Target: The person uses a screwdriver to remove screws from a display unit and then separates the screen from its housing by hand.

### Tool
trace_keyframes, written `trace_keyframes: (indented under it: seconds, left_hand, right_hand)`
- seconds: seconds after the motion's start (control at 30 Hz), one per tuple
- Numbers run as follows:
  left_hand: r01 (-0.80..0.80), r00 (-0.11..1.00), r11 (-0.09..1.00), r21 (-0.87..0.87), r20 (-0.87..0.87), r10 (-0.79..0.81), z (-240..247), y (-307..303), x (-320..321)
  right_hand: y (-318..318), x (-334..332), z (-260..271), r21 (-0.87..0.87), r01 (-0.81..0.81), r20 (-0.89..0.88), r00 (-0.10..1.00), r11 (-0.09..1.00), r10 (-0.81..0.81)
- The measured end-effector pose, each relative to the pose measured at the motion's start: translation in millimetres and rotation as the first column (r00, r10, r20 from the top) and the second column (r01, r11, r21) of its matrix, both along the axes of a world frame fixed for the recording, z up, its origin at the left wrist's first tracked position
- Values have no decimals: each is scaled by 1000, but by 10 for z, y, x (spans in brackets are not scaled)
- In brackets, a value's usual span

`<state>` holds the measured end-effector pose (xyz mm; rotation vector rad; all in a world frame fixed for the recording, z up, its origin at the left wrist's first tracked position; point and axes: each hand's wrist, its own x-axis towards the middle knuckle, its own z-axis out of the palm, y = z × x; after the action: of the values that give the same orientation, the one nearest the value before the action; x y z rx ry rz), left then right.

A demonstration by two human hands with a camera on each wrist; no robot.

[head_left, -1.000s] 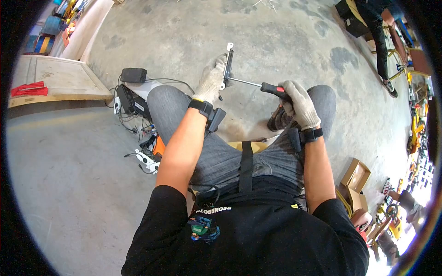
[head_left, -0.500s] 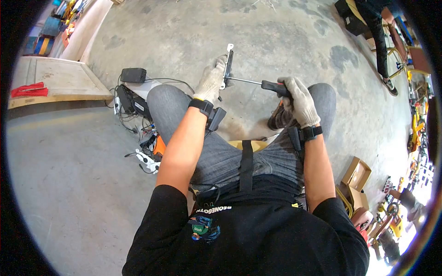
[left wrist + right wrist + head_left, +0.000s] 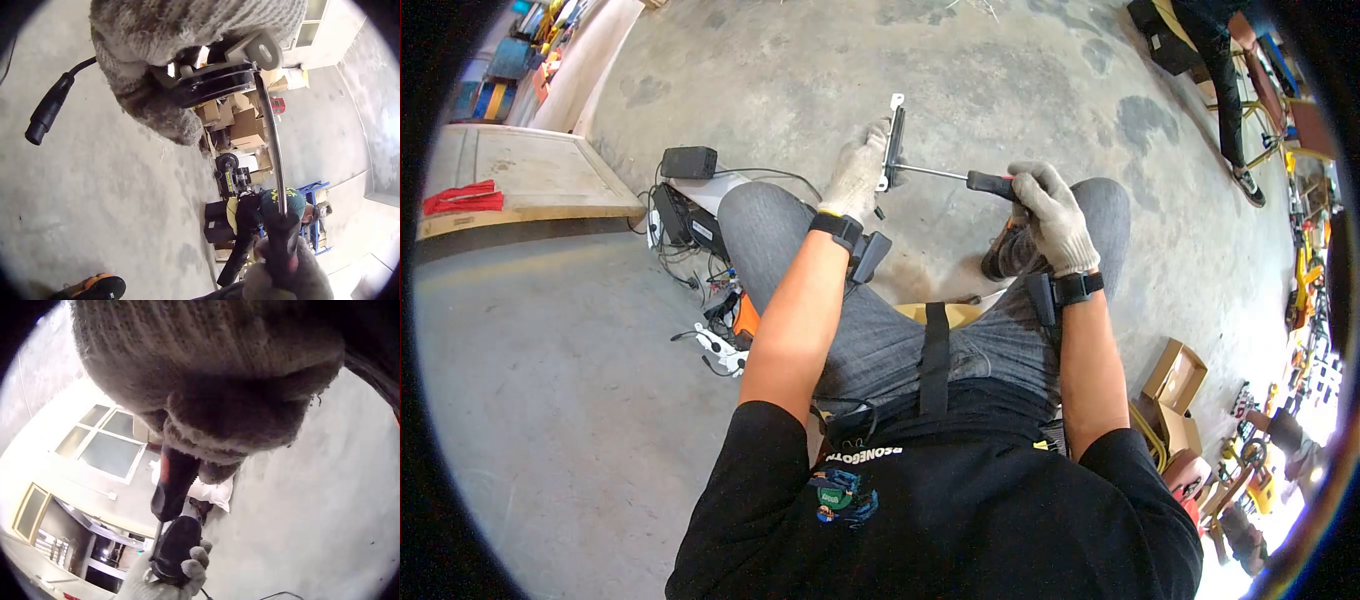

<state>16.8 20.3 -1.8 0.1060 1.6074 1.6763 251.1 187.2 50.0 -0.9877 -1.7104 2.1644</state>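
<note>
In the head view my gloved left hand point(image 3: 857, 175) grips a flat black part with pale end tabs point(image 3: 896, 145), held upright above the floor. Seen from the right wrist, the black part point(image 3: 177, 551) is rounded, with left-hand fingers round its edge. My gloved right hand point(image 3: 1055, 218) holds a screwdriver point(image 3: 990, 184) by its black and red handle. The steel shaft point(image 3: 274, 144) runs across to the black part, its tip right at the end near a holed tab point(image 3: 267, 52). A cable with a black plug point(image 3: 49, 109) hangs close by my left hand.
A black box-shaped adapter point(image 3: 689, 163) and tangled cables lie beside the left knee. Red gloves point(image 3: 464, 197) rest on a wooden board point(image 3: 550, 170) at left. An open cardboard box point(image 3: 1174, 378) stands at lower right. Another person point(image 3: 1230, 110) is at the upper right.
The right-hand fingers have shifted on the screwdriver handle, and the handle has turned, with less of its red showing. The left hand and the black part stay nearly in place.
</note>
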Motion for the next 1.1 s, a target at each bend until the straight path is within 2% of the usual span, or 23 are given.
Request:
trace_keyframes:
  seconds: [0.03,0.1,0.23,0.3,0.37,0.43,0.47,0.53,0.57,0.63,0.67,0.73,0.87,0.93,1.07,1.1]
  left_hand:
    - [2,1000,1000,-7,-5,-2,17,-2,13]
    - [4,1000,1000,-12,-9,-4,-3,2,15]
    - [31,999,999,13,14,-31,-45,2,9]
    - [23,1000,1000,13,17,-23,-17,2,14]
    - [-7,998,1000,-6,60,8,-1,4,13]
    - [-6,999,1000,-6,48,6,35,8,21]
    - [-3,999,1000,-6,36,4,49,11,28]
    - [12,1000,1000,-13,24,-12,5,8,19]
    - [27,1000,999,-20,9,-27,-17,2,9]
    - [34,999,999,-26,-8,-34,-32,6,0]
    - [41,999,999,-33,-24,-42,-40,10,-5]
    - [33,999,999,-43,0,-33,-38,14,-14]
    - [44,999,998,-42,8,-44,19,-12,2]
    - [29,999,999,-37,14,-29,35,3,25]
    - [21,999,1000,-6,32,-21,18,20,37]
    - [21,999,1000,-5,32,-21,32,21,39]
  right_hand:
    - [-16,-9,-1,1,0,0,1000,1000,0]
    - [-96,-64,39,-5,185,-86,979,983,-184]
    - [-130,-85,189,-84,219,-73,972,972,-225]
    - [-9,-6,226,-85,-30,206,977,996,47]
    - [-20,-9,199,-42,-44,254,966,998,53]
    - [-42,-28,55,1,72,45,996,997,-72]
    - [-50,-29,3,2,72,46,996,997,-72]
    - [-115,-88,0,27,234,-115,966,972,-230]
    - [-116,-86,6,27,233,-115,967,972,-228]
    - [-95,-56,41,-126,174,-123,974,977,-189]
    - [-58,-37,58,-126,175,-123,974,976,-190]
    - [17,-6,100,-77,-16,211,977,997,32]
    - [-23,-21,108,32,-17,166,986,999,11]
    - [-40,-34,-38,75,120,-76,991,990,-114]
    - [-63,-57,-49,76,160,-116,982,984,-150]
    - [-102,-80,34,62,151,-18,989,987,-150]
